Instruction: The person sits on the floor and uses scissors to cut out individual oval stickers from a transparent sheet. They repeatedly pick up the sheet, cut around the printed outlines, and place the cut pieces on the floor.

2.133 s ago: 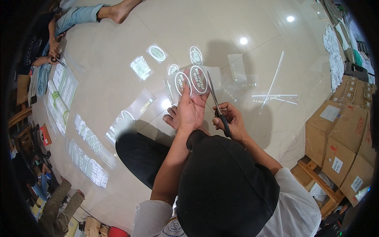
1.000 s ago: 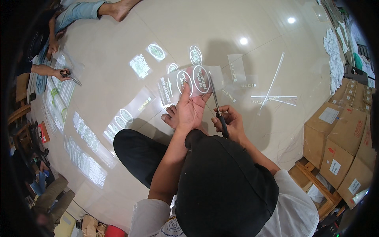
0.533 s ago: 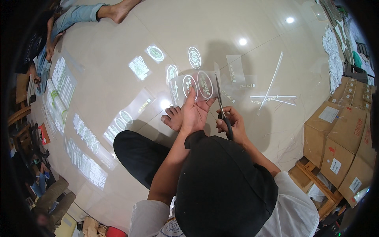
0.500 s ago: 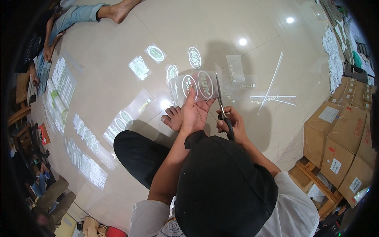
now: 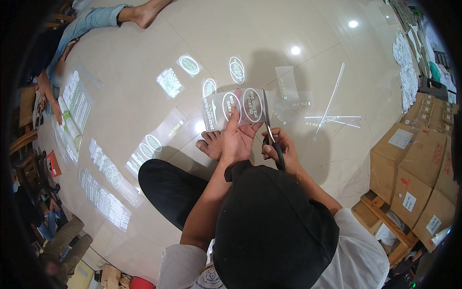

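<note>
My left hand (image 5: 237, 143) pinches a clear film sheet (image 5: 252, 106) printed with white ovals, its thumb on the printed face. My right hand (image 5: 285, 150) grips black-handled scissors (image 5: 269, 131); the long blades run along the sheet's right edge, and whether they touch it is unclear. Just left of my left hand is a bare foot (image 5: 209, 144). Printed film pieces (image 5: 168, 82) lie on the tiled floor around my hands, along with crossed white strips (image 5: 337, 118) on the right.
Another person's hand (image 5: 57, 114) is at printed sheets (image 5: 81, 113) at upper left, with their leg (image 5: 96, 19) stretched toward the top. Cardboard boxes (image 5: 399, 159) on a wooden pallet (image 5: 404, 236) fill the right side. White cloths (image 5: 404, 72) pile at upper right.
My left hand and the sheet have shifted slightly right and down, with my scissors following. The other person's hand has moved down onto their sheets; their scissors, seen earlier, are no longer visible.
</note>
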The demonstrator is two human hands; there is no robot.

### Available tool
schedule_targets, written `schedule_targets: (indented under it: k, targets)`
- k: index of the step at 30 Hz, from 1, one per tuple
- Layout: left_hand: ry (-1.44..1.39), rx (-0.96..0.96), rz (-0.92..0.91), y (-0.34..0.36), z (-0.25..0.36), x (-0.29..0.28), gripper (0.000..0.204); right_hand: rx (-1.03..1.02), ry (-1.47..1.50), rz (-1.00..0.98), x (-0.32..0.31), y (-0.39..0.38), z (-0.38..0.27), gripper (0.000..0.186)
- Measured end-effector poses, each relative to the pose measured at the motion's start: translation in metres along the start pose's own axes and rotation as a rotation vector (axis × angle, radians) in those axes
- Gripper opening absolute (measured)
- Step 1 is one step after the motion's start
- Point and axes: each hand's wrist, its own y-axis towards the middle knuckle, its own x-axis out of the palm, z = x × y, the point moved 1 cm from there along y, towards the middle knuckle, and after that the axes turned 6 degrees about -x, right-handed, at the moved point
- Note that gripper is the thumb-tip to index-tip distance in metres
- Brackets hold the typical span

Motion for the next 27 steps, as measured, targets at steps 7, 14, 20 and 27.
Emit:
schedule_targets:
  k: [7,14,20,27]
  targets:
    - [0.010,-0.009,-0.002,-0.002,-0.005,0.008,0.053,0.035,0.009,0.102,0.005,0.001,0.000,0.041]
    - [0.012,-0.044,-0.048,0.006,-0.022,-0.004,0.053,0.077,-0.064,0.212,-0.004,-0.008,0.010,0.033]
    - [-0.040,-0.125,-0.069,0.020,-0.040,-0.019,0.051,0.098,-0.033,0.270,-0.016,-0.013,0.022,0.034]
    - [-0.053,-0.176,-0.074,0.027,-0.046,-0.022,0.051,0.080,-0.031,0.311,-0.018,-0.012,0.025,0.033]
